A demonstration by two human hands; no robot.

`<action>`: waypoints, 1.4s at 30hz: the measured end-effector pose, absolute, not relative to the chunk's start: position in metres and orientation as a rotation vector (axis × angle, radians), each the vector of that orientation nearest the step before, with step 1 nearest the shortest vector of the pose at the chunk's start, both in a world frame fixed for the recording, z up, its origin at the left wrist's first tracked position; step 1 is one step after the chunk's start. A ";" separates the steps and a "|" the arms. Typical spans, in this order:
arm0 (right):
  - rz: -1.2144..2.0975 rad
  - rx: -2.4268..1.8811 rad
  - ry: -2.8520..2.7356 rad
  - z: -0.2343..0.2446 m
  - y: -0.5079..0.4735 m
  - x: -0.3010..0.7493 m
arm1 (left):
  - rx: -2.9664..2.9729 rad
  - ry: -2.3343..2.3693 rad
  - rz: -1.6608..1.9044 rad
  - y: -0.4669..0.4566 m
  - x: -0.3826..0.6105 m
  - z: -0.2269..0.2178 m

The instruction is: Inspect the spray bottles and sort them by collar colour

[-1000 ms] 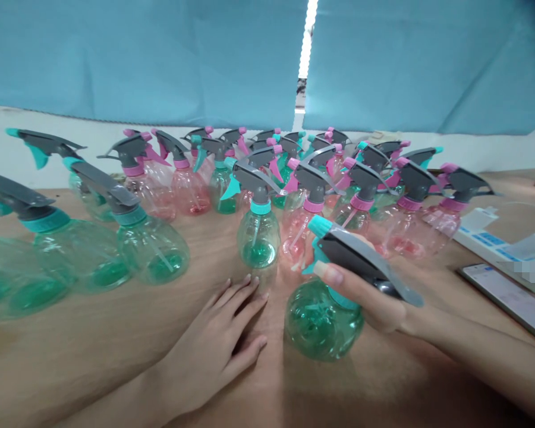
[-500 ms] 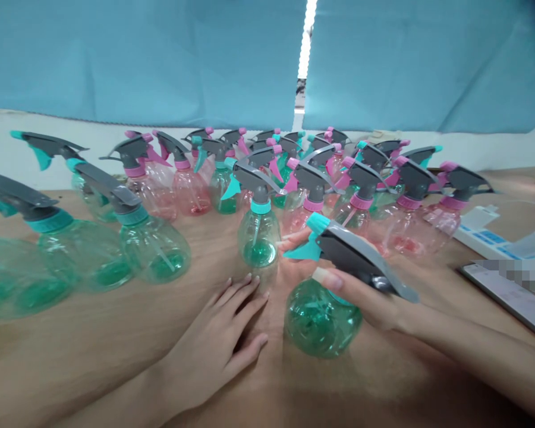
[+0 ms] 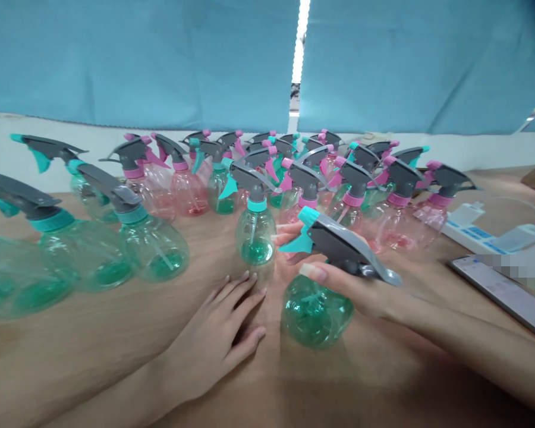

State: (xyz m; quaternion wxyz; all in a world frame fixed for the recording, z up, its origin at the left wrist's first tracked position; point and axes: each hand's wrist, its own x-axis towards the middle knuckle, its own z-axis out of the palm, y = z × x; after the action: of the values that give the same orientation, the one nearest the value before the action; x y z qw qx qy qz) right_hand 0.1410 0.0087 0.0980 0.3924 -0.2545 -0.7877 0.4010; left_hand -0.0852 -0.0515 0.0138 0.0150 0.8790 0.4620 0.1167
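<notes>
Just in front of the upright green bottle point(image 3: 255, 229), our right hand point(image 3: 361, 297) keeps its grip clamped on the tilted spray bottle point(image 3: 316, 312). Its fingers point(image 3: 289, 238) now reach under the trigger point(image 3: 296, 244), within squeezing reach, we judge. Our left hand point(image 3: 214, 348) rests open on the table point(image 3: 93, 339).

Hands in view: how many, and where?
2. The left hand lies flat on the table; the right hand grips a green bottle by its sprayer head. No others show.
</notes>
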 end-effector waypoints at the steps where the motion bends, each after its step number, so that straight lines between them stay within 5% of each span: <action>1: 1.008 -0.638 -1.996 0.098 0.008 0.140 | 2.733 1.441 0.359 -0.051 -0.085 0.013; 42: 0.967 -0.609 -1.954 0.080 0.010 0.142 | 2.729 1.433 0.328 -0.051 -0.085 0.012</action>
State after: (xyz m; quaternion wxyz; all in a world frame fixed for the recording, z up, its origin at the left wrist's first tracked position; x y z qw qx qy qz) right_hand 0.1419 0.0103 0.0801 0.4249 -0.2434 -0.7814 0.3868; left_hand -0.0854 -0.0511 0.0116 0.0208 0.8802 0.4622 0.1059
